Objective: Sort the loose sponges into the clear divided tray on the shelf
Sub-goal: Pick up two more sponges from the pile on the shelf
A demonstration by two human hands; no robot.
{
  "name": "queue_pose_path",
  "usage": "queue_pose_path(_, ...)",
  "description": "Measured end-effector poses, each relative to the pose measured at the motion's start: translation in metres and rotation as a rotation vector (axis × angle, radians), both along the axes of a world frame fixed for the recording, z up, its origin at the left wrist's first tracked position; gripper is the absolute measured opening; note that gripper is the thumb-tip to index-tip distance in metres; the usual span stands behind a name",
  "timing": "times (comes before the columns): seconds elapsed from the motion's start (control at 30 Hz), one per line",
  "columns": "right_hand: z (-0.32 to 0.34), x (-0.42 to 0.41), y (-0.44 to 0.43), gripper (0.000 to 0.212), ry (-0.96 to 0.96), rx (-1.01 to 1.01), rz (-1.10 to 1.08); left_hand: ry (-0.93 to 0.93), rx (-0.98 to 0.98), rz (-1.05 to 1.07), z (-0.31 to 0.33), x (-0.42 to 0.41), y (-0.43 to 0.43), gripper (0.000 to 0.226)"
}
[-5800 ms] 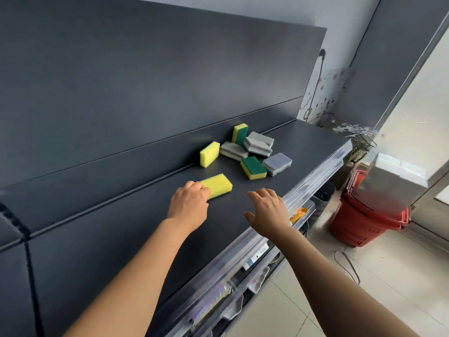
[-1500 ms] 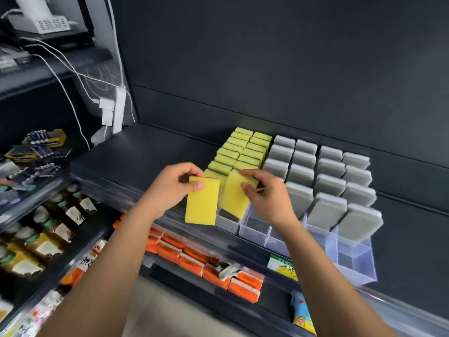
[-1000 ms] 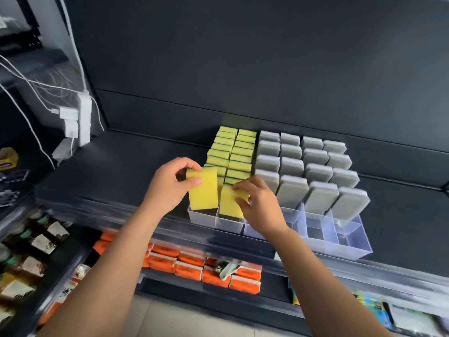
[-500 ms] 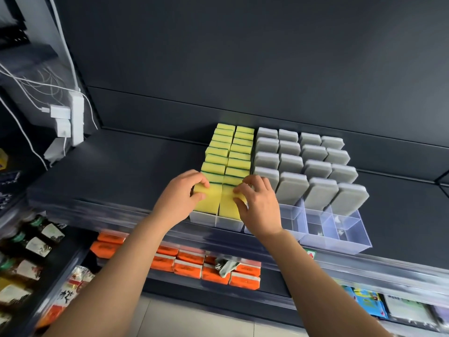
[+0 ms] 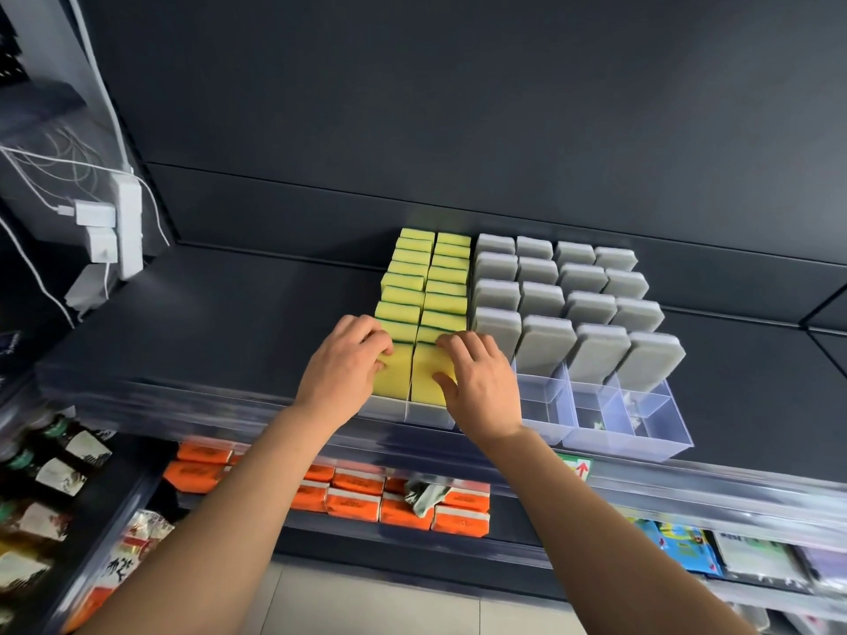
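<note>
A clear divided tray (image 5: 629,445) stands on the dark shelf (image 5: 238,323). Its two left lanes hold upright yellow-green sponges (image 5: 431,277), and the four right lanes hold grey sponges (image 5: 545,346). My left hand (image 5: 341,371) grips a yellow sponge (image 5: 395,377) standing in the front slot of the leftmost lane, fingers over its top and thumb on its face. My right hand (image 5: 477,382) grips a second yellow sponge (image 5: 425,375) in the front slot of the lane beside it. The front slots of the grey lanes hold no sponge.
A clear price rail (image 5: 687,488) runs along the shelf's front edge. Below it lie orange packets (image 5: 357,497) and bottles (image 5: 50,465) at the left. A white power strip (image 5: 128,226) with cables hangs at the upper left.
Both hands have lowered their yellow sponges from above the tray down into the front slots of the two yellow lanes. The sponges now stand seated in the tray.
</note>
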State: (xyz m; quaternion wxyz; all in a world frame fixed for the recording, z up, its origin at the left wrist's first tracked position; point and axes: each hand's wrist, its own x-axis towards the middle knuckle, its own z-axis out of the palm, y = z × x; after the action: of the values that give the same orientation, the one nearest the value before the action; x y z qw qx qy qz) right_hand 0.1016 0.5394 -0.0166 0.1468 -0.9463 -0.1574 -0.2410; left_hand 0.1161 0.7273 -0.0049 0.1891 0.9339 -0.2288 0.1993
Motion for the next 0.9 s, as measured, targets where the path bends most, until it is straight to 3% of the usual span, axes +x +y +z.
queue_pose_path(0.13,0.005,-0.007,-0.002,0.067,0.008,-0.023,0.0,-0.019,0.042,0.029,0.005,-0.006,-0.001,0.028)
queue_pose_path(0.4,0.013,-0.031,-0.044,0.044,0.02,-0.018,-0.073,-0.128,0.141,0.098,0.014,-0.025,-0.034,0.036)
queue_pose_path(0.63,0.014,-0.089,-0.138,0.05,0.104,-0.045,-0.276,-0.173,0.267,-0.023,0.018,-0.055,-0.131,0.046)
queue_pose_path(0.9,0.008,-0.184,-0.259,0.047,0.184,-0.054,-0.486,-0.156,0.271,-0.19,0.009,-0.111,-0.257,0.044)
